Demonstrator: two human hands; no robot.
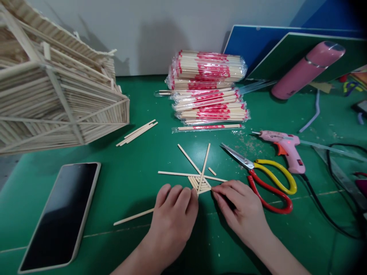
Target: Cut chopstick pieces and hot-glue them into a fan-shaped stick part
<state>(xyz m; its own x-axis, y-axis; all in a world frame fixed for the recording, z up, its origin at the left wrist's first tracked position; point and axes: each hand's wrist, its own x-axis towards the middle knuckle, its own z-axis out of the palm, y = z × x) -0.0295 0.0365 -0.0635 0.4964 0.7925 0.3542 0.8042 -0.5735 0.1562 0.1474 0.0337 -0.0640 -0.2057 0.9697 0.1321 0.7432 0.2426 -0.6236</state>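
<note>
The left hand point(175, 212) is curling over a long stick point(133, 217), probably steadying the stick lattice point(204, 186) near the frame's centre; I can't tell its grip. The right hand point(242, 210) is pinching the lattice's right corner.

Left hand point(174, 215), at 6 o'clock: bare; broad, smooth back, rounded knuckles, four fingers visible, thumb hidden. Left forearm point(142, 256), near 7 o'clock: bare up to the lower frame edge. Right hand point(243, 212), between 4 and 5 o'clock: bare; slender, tapering fingers, thumb visible. Right forearm point(278, 252), near 5 o'clock: likewise bare, smooth, slim at the wrist.
</note>
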